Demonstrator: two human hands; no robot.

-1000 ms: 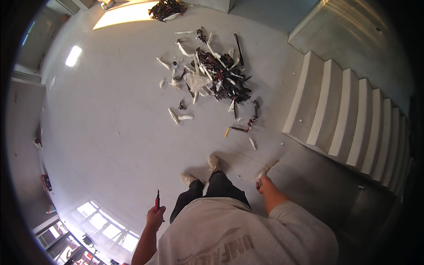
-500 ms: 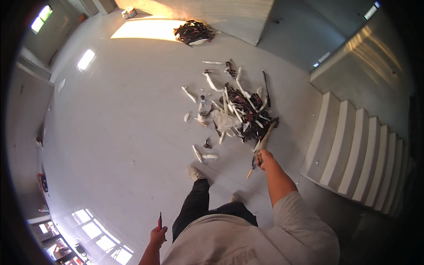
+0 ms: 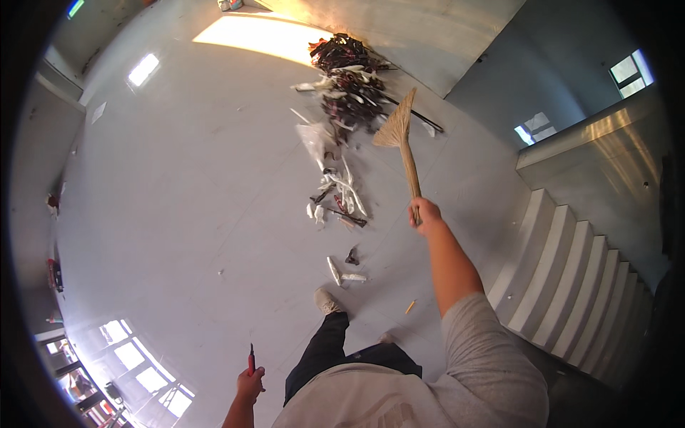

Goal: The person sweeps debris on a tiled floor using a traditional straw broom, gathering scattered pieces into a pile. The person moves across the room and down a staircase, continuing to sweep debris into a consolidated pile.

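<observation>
Left hand: we see our left hand (image 3: 250, 383) low near the bottom edge, with the fingers clenched around a small red tool (image 3: 251, 358) that points upward.
Floor: the floor (image 3: 178, 214) is pale grey and shiny, with a bright patch of sunlight at the top.
Small pieces: a few white and dark scraps (image 3: 341, 269) lie on the floor just ahead of our shoe (image 3: 327, 301).
Trail of rubbish: a line of white and dark scraps (image 3: 335, 192) runs from there up to the big pile.
Big pile: a heap of dark and white rubbish (image 3: 346, 78) lies at the top, near the wall and beside the sunlight patch.
Broom: the straw broom (image 3: 403, 143) is lifted, its fan-shaped head up beside the big pile and its handle coming down to our hand.
Right hand: our right hand (image 3: 425, 212) is stretched forward, the fingers grasping the lower end of the broom handle.
Stairs: grey steps (image 3: 571, 285) rise on the right, well apart from the rubbish.
</observation>
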